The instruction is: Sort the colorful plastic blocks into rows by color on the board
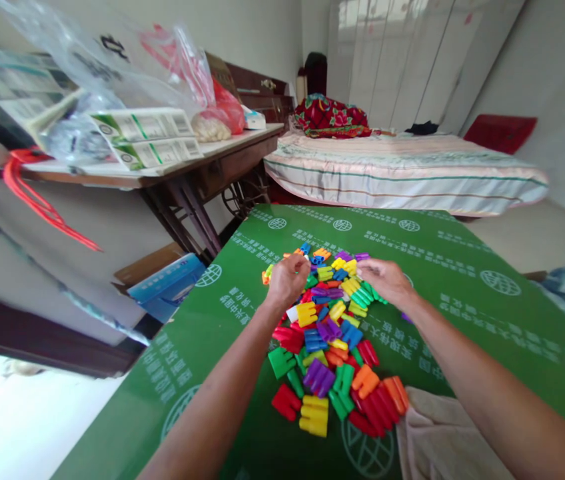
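A long heap of plastic building pieces [330, 327] in red, yellow, green, blue, purple and orange lies on the green board [232, 320]. Most look like short rows of joined tubes. My left hand [288, 279] is closed at the far left side of the heap, a small white spot showing at its fingertips. What it holds I cannot make out. At the far right side, my right hand [386, 280] has thumb and fingers pinched together beside a yellow piece [350, 267]. Whether that piece is in its grip is unclear. Nearer me are a purple piece [319, 378] and a yellow piece [314, 416].
A beige cloth [445, 440] lies at the near right of the board. On the left stands a table [162, 175] with boxes [150, 137] and plastic bags; a blue box [167, 287] sits below. Behind the board is a bed [402, 167].
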Demonstrator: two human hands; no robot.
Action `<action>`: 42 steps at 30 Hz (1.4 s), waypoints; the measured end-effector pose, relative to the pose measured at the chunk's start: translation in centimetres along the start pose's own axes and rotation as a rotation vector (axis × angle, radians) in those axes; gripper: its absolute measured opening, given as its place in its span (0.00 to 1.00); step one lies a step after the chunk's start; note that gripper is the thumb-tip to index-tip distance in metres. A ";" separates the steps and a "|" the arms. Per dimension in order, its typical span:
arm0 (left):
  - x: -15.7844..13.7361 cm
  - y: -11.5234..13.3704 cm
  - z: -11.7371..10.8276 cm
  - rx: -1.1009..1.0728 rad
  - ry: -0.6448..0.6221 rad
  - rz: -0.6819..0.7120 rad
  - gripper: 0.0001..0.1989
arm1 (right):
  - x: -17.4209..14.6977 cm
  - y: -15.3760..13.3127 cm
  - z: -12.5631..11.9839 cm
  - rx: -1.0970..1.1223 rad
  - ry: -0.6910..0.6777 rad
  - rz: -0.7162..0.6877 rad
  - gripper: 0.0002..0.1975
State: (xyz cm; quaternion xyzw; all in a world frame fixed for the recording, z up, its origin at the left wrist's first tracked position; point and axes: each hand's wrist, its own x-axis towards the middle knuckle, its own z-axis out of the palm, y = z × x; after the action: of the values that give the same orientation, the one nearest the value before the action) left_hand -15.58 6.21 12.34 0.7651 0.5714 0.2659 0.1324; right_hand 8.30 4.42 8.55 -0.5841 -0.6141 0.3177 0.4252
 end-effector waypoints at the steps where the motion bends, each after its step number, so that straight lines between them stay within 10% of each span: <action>1: -0.7 -0.5 -1.0 -0.008 0.013 0.014 0.14 | -0.6 0.7 -0.9 -0.045 0.064 0.026 0.17; 7: -10.2 -2.5 -4.5 0.007 0.009 0.145 0.27 | -3.2 5.7 -4.1 -0.392 0.286 0.233 0.27; 14: -19.8 -1.5 -1.7 0.391 -0.256 0.517 0.51 | -4.0 5.3 -0.7 -0.229 0.266 0.241 0.28; 27: -15.7 -0.7 2.6 0.499 -0.052 0.449 0.47 | -5.1 4.0 1.4 0.171 0.144 0.120 0.29; 42: -14.8 0.4 2.5 0.496 -0.015 0.347 0.39 | -5.1 3.4 3.4 0.367 0.294 0.072 0.27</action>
State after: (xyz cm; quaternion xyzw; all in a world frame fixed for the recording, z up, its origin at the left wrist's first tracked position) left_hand -16.91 -7.66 6.65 0.8621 0.4788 0.1314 -0.1016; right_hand 6.52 0.11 3.29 -0.5583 -0.4563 0.3505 0.5977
